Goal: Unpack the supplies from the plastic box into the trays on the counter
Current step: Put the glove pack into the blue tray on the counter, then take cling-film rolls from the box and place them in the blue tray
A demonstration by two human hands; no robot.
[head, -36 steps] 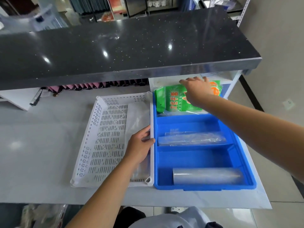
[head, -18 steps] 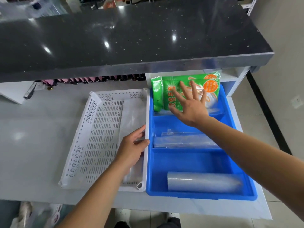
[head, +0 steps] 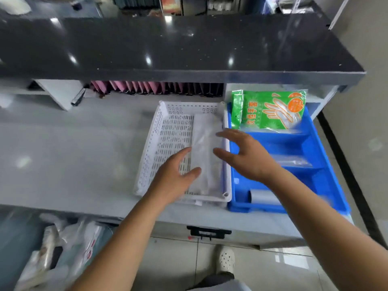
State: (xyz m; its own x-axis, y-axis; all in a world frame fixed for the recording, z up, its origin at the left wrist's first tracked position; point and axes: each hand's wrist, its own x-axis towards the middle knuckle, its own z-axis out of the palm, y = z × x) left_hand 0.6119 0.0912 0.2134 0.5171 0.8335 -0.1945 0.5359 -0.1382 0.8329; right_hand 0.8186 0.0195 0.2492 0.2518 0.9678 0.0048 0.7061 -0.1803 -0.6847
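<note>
Both my hands are empty over the trays, with the supplies sorted by type.

My left hand (head: 175, 175) hovers open over the white perforated tray (head: 165, 141), beside the clear flat bag (head: 206, 156) laid along its right wall. My right hand (head: 244, 156), fingers spread, holds nothing above the blue divided tray (head: 327, 179). The green glove packets (head: 270, 110) stand in its far compartment so their labels show; a film roll (head: 265, 197) fills the near one.

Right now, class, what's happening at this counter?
A person is sorting supplies into two trays. Both hands, left hand and right hand, hover open over a clear plastic packet lying in the white perforated tray. The blue divided tray holds a green pack of disposable gloves and plastic rolls.
</note>
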